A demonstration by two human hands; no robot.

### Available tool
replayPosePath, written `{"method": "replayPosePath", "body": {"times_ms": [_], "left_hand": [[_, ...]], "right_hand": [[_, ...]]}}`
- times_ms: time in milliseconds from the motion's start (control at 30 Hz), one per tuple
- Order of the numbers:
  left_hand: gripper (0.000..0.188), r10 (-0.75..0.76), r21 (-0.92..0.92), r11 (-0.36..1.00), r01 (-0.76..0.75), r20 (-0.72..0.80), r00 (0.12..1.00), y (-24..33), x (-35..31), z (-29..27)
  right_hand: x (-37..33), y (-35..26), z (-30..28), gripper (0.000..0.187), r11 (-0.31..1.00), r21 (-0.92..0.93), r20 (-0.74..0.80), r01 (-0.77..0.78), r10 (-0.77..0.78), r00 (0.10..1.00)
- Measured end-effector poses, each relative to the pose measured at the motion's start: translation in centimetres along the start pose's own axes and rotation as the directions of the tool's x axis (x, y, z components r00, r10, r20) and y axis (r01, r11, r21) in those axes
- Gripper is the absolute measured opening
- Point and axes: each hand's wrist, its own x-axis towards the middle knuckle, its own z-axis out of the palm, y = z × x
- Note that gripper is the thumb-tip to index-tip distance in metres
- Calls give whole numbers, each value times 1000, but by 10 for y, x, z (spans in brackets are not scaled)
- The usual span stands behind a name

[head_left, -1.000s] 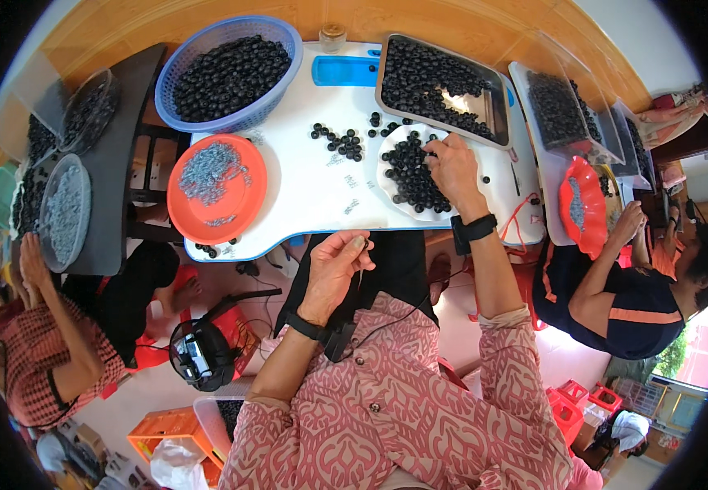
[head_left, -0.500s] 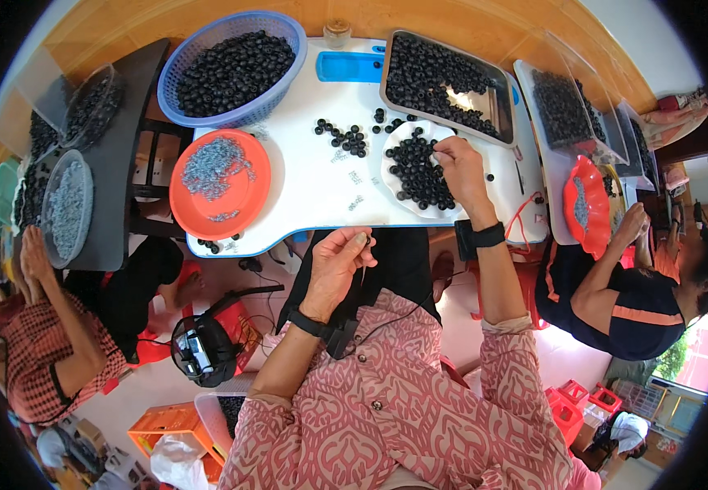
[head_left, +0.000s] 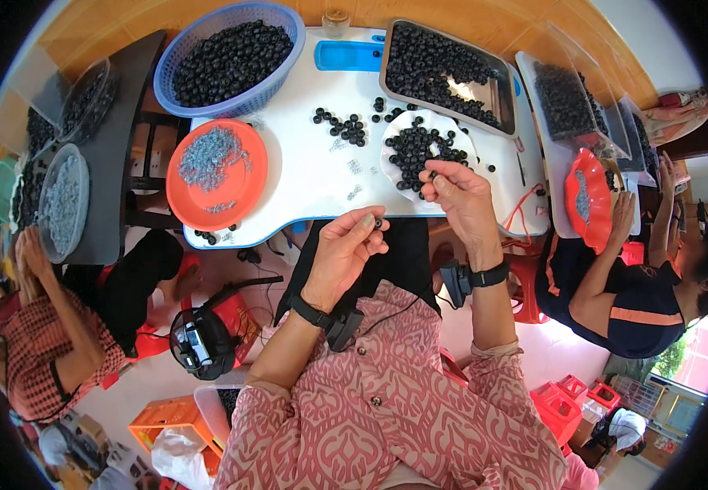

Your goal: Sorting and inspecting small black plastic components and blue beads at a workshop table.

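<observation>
Less gap now separates the left hand [head_left: 344, 249], pinching a black bead [head_left: 378, 223], from the right hand [head_left: 466, 202], drawn back toward the near rim of the white plate [head_left: 387, 168], apparently pinching a second bead [head_left: 433, 175]. Many loose beads [head_left: 409, 153] remain on the plate; how much is finished cannot be told.

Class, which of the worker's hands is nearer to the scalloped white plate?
Right. The right hand overlaps the near edge of the white plate in view; the left hand is apart from it, lower and farther left.
</observation>
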Motion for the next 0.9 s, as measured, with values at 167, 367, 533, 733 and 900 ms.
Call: {"method": "replayPosePath", "body": {"times_ms": [167, 367, 533, 733, 900], "left_hand": [[25, 27, -15, 1000, -26, 37, 999, 8, 2, 15], [24, 46, -61, 997, -42, 67, 997, 13, 3, 27], [24, 58, -93, 994, -48, 102, 993, 10, 3, 26], [24, 58, -116, 992, -47, 97, 994, 8, 1, 23], [23, 47, -128, 991, -37, 78, 996, 9, -1, 23]], "right_hand": [[-17, 7, 12, 22, 996, 83, 59, -16, 11, 998], [-29, 7, 30, 19, 1000, -20, 66, 1, 0, 998], [-32, 7, 37, 18, 995, -81, 63, 54, -49, 997], [-39, 4, 45, 15, 980, -191, -2, 49, -50, 999], [-42, 4, 51, 20, 911, -362, 75, 198, -183, 980]]}}
